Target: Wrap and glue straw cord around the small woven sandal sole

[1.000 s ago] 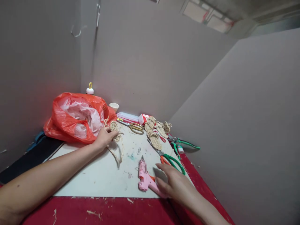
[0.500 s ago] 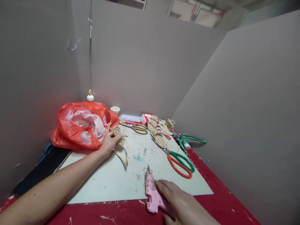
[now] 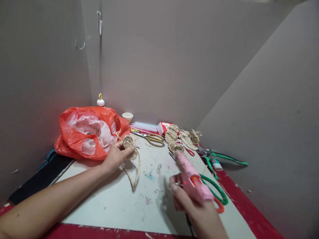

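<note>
Between thumb and fingers, my left hand [image 3: 116,157] grips a small coiled piece of braided straw [image 3: 129,143], from which a loose braid hangs down in a loop over the white board [image 3: 109,199]. My right hand [image 3: 191,202] is wrapped around the handle of a pink glue gun [image 3: 191,177], lifted above the board and slightly blurred. Its nozzle points away from me, toward several woven straw pieces [image 3: 171,133] at the back right. Green-and-orange handled scissors [image 3: 219,191] lie partly hidden behind the glue gun.
At the left sits a red plastic bag [image 3: 66,136] with white plastic inside. Gold-handled scissors [image 3: 156,139], a paper cup [image 3: 127,117], pale sticks [image 3: 144,126] and a red-and-white box [image 3: 163,127] line the back. Green-handled pliers [image 3: 229,157] lie right. Grey panels [image 3: 154,59] enclose the table.
My right hand has closed around the glue gun and raised it off the table, forward and to the right. My left hand still holds the straw coil. The view has shifted a little.
</note>
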`<act>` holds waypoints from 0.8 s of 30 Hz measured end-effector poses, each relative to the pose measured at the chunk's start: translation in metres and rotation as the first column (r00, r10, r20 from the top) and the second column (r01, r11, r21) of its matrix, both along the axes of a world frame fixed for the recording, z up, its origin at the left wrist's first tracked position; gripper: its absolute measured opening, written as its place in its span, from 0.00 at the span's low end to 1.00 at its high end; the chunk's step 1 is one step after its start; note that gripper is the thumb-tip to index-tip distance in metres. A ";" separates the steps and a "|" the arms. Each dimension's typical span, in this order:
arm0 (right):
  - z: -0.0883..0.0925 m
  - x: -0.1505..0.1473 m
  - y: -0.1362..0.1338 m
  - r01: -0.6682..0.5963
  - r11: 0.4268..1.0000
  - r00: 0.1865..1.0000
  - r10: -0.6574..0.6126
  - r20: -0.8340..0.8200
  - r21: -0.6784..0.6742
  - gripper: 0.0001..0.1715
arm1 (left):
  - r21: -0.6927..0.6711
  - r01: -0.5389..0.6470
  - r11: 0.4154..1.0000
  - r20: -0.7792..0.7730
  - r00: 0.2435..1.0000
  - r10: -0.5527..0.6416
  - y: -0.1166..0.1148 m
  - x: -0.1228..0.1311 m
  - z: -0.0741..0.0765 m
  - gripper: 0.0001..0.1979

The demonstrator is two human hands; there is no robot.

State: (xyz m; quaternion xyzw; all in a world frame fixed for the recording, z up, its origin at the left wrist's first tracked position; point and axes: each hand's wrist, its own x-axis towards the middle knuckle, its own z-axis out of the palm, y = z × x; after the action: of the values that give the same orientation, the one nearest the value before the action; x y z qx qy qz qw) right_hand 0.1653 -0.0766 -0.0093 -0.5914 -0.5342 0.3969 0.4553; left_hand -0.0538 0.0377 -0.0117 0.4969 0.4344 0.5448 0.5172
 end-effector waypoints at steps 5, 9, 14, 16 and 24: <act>0.002 -0.056 0.029 -0.236 0.971 0.898 0.201 -0.391 -0.042 0.23 | 0.058 -0.005 0.998 -0.046 0.999 0.008 -0.017 0.002 0.029 0.10; -0.001 -0.064 0.036 -0.383 0.924 0.797 0.322 -0.511 -0.015 0.19 | 0.049 0.016 0.999 -0.002 1.000 -0.016 -0.024 -0.003 0.047 0.10; 0.016 -0.041 0.055 -0.554 0.829 0.745 0.457 -0.487 -0.070 0.16 | 0.057 0.023 0.998 0.105 0.994 -0.029 -0.029 -0.011 0.065 0.07; 0.026 -0.033 0.065 -0.487 0.873 0.771 0.441 -0.460 0.021 0.15 | 0.090 -0.003 0.996 0.119 0.993 -0.008 -0.032 -0.014 0.071 0.06; 0.014 -0.051 0.046 -0.696 0.713 0.608 0.647 -0.460 0.081 0.19 | 0.271 -0.159 0.949 0.062 0.987 0.148 -0.036 -0.015 0.085 0.07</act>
State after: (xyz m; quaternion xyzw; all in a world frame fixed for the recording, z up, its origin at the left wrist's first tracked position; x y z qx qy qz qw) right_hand 0.1145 -0.0310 0.0048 -0.2600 -0.5723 0.6931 0.3528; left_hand -0.0691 0.0018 0.0730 0.5174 0.3813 0.6484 0.4081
